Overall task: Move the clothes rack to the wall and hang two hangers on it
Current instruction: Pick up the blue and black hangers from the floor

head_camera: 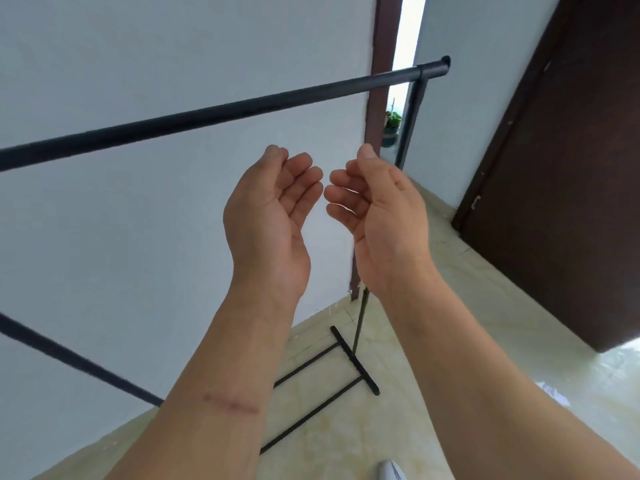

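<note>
A black metal clothes rack (221, 109) stands close along the pale wall (138, 216). Its top bar runs from the left edge up to the right post (412, 112), and its T-shaped foot (353, 360) rests on the floor. My left hand (266, 216) and my right hand (377, 216) are raised side by side below the top bar, palms turned up, fingers curled and apart, holding nothing. Neither hand touches the rack. No hangers are in view.
A dark brown door (568, 174) stands at the right. A brown door frame (381, 98) beside the wall opens onto a bright gap with a potted plant (392, 128). The floor (450, 341) is glossy beige tile. Something white (391, 471) shows at the bottom edge.
</note>
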